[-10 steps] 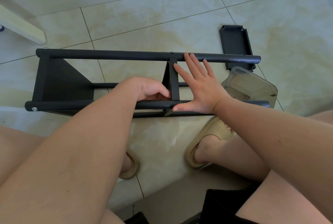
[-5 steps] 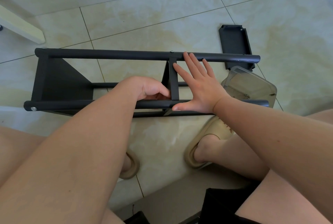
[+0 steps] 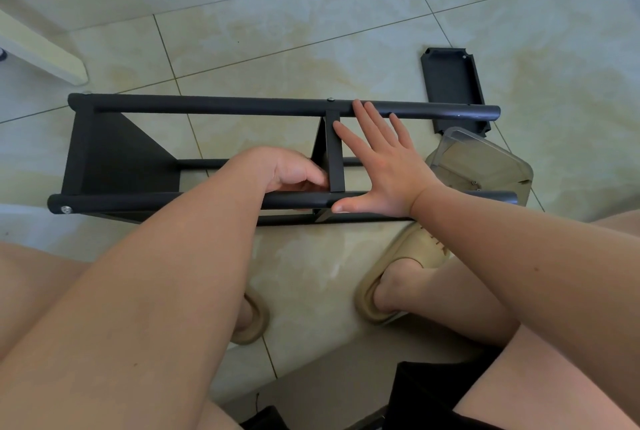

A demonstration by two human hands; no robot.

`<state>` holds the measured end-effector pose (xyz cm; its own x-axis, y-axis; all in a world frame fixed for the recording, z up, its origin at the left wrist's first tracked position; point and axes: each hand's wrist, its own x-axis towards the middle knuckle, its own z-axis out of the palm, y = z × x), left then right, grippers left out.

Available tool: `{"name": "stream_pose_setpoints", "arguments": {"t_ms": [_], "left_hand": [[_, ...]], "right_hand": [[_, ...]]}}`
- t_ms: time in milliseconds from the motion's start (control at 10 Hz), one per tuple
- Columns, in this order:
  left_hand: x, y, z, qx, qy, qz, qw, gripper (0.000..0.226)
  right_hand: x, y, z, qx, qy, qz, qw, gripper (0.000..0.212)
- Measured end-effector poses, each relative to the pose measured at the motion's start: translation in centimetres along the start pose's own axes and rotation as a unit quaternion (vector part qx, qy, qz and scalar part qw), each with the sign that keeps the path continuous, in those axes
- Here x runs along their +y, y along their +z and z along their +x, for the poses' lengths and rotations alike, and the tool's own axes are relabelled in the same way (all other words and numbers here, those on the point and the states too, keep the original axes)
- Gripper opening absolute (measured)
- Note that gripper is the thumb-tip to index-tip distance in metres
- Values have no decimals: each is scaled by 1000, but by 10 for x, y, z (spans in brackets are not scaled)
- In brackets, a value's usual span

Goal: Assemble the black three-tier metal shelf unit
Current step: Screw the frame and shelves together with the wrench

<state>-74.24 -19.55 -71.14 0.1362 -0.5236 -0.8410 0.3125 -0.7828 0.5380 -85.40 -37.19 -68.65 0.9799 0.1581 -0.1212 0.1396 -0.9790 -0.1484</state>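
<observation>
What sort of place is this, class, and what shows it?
Probably a room at home: a marbled tile floor, the person's beige slippers, and a shelf unit laid on it.

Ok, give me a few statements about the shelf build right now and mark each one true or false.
1. The black shelf frame lies on its side on the tiled floor. True.
2. A loose black shelf panel lies beyond the far pole. True.
3. The right hand grips the far pole in a fist. False: it is open, fingers spread, beside the middle shelf.
4. The clear plastic container sits at the frame's left end. False: it is at the right end.
</observation>
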Motion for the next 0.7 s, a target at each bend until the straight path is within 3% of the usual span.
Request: {"name": "stream_pose_setpoints", "arguments": {"t_ms": [100, 200, 400, 700], "left_hand": [[-2, -3, -1, -5, 4, -37, 999, 29], [0, -1, -2, -16, -3, -76, 997, 23], [1, -1, 0, -20, -18, -29, 999, 19], [1, -1, -1, -15, -20, -60, 998, 18]], "right_hand": [[0, 0, 0, -1, 1, 0, 1000, 124], [-1, 0, 0, -2, 2, -1, 1000, 124], [0, 0, 0, -1, 0, 2, 1000, 124], [0, 1, 0, 1, 1, -2, 1000, 124]]}}
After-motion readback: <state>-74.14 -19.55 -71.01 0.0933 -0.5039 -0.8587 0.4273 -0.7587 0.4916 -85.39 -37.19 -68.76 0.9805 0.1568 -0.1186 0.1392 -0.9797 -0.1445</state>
